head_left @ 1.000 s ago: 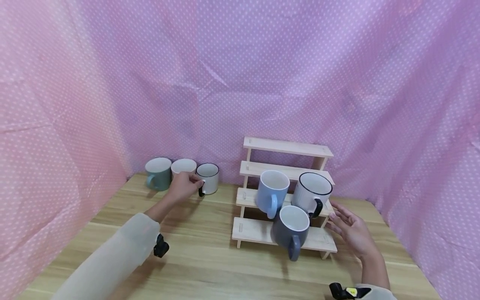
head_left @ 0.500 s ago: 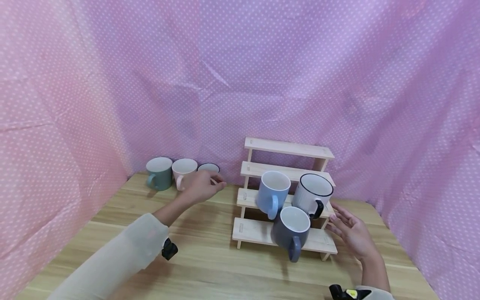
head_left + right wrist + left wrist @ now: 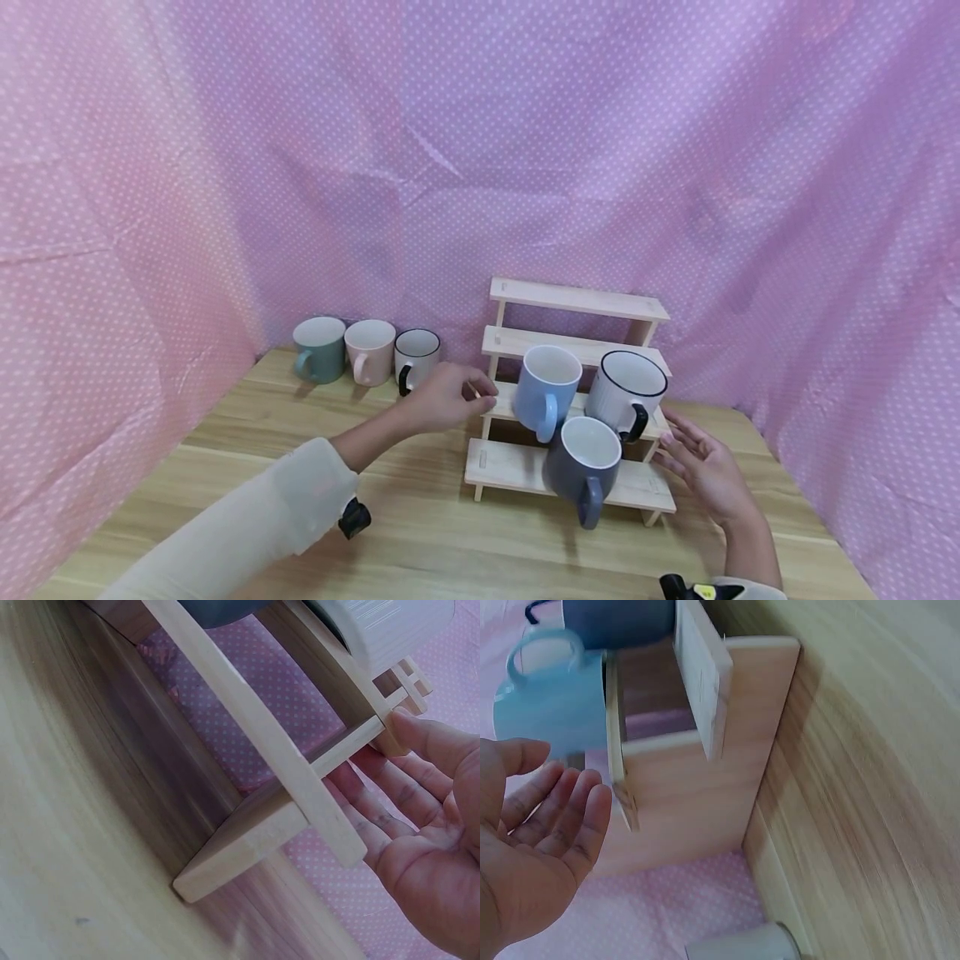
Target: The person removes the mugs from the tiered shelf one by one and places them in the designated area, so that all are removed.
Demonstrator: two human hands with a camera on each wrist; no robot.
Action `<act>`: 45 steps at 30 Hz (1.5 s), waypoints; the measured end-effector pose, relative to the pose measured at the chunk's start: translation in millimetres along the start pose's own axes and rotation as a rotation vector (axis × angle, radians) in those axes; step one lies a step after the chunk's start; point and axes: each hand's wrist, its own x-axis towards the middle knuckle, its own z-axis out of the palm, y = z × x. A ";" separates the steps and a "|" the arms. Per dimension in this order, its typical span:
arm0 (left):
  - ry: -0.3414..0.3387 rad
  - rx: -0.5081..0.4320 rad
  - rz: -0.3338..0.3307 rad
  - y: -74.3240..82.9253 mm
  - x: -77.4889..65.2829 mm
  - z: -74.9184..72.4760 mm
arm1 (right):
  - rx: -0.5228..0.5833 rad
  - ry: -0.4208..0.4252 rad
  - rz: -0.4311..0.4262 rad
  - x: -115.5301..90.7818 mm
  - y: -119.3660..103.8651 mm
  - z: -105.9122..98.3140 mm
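Note:
My left hand (image 3: 452, 398) is by the left end of the tiered wooden rack (image 3: 495, 462), fingers loosely bent, holding nothing. In the left wrist view a gap shows between thumb and fingers, with the light blue mug (image 3: 551, 712) just beyond the thumb. My right hand (image 3: 708, 471) is at the rack's right side. In the right wrist view its thumb (image 3: 431, 739) touches a shelf end, while the rather straight fingers reach to the side panel. Beside the blue mug stands a white mug with black rim (image 3: 626, 392); the dark grey mug (image 3: 570, 471) sits one step lower.
At the back left, a green mug (image 3: 322, 354), a pink mug (image 3: 372, 358) and a smaller white mug with black rim (image 3: 420, 354) stand in a row on the wooden table (image 3: 420, 517). Pink dotted cloth (image 3: 337, 150) hangs behind and at both sides.
My left hand has let go of the small white mug's black handle and moved right to the rack's left end. That mug stays in the row. My right hand is nearly still.

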 end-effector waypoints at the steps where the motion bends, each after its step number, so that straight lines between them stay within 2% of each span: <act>1: -0.018 -0.012 0.009 2.5 0.1 2.2 | -0.005 0.000 0.000 -0.1 0.2 0.1; 5: -0.080 -0.022 0.041 11.7 0.9 10.6 | -0.010 0.002 0.002 -0.6 0.4 0.3; 11: -0.131 -0.005 0.075 22.3 -0.4 21.8 | 0.020 0.001 -0.006 -1.2 -0.3 1.2; 15: -0.149 -0.052 0.064 25.8 -0.6 29.9 | 0.023 -0.007 -0.009 -1.0 0.3 0.6; 22: -0.175 -0.224 0.015 30.1 1.0 46.7 | -0.013 0.015 0.020 -1.8 1.6 -1.3; 27: -0.148 -0.238 -0.002 34.3 3.0 52.0 | -0.020 0.012 0.021 -1.2 -0.5 0.3; 30: -0.155 -0.316 -0.045 36.5 4.3 53.6 | -0.021 0.008 0.015 -1.5 -3.6 1.6; 34: -0.165 -0.503 -0.146 39.5 5.2 56.6 | -0.023 0.009 0.017 -2.5 -4.6 1.6; 38: -0.170 -0.662 -0.210 44.0 5.4 58.5 | -0.021 0.012 0.018 -2.3 -3.9 1.3; 41: -0.160 -0.723 -0.247 48.9 5.4 59.9 | -0.016 0.010 0.011 -1.7 -3.4 1.5; 45: -0.124 -0.752 -0.315 56.5 5.4 61.1 | -0.013 -0.001 0.005 -1.1 -2.3 1.8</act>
